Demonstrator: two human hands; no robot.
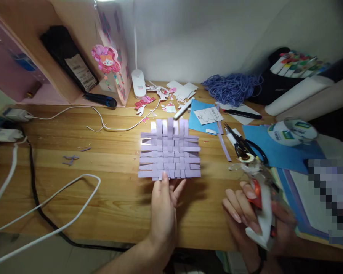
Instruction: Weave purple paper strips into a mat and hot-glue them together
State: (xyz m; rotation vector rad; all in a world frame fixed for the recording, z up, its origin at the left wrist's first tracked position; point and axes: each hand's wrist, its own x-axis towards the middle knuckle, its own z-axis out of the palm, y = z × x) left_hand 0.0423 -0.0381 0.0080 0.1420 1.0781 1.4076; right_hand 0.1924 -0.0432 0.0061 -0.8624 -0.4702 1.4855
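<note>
**Both hands full above a wooden desk [117, 213]**

The desk is the largest thing I see through my head feed, running nearly the full width of the view. At its back left stands a pink-toned open box [82, 23], a black packet [68, 57] leaning inside. On my right, coloured sheets [295, 190] lie stacked near the edge, partly under a pixelated patch.

Between these are the hands. My left hand [163, 207] comes up from below, nearly closed in a pinch, thumb on the front and the other fingers behind. It has the near edge of a woven lilac paper mat [170, 152], which sits at the centre of my view, held up over the desk with loose strip ends sticking out around it. My right hand [242, 209], to the right of the mat and well apart from it, has its fingers curled round a white tool [265, 217] with a red part. It looks like a glue gun, but the front end is blurred, so I can't be certain.

Behind lies a heap of blue-violet yarn [233, 87]. A roll of tape [293, 131] rests on blue paper [254, 139], and black-handled scissors [253, 148] lie just beyond the tool. Smallest are the lilac snippets [71, 159] to the left of the mat.
</note>
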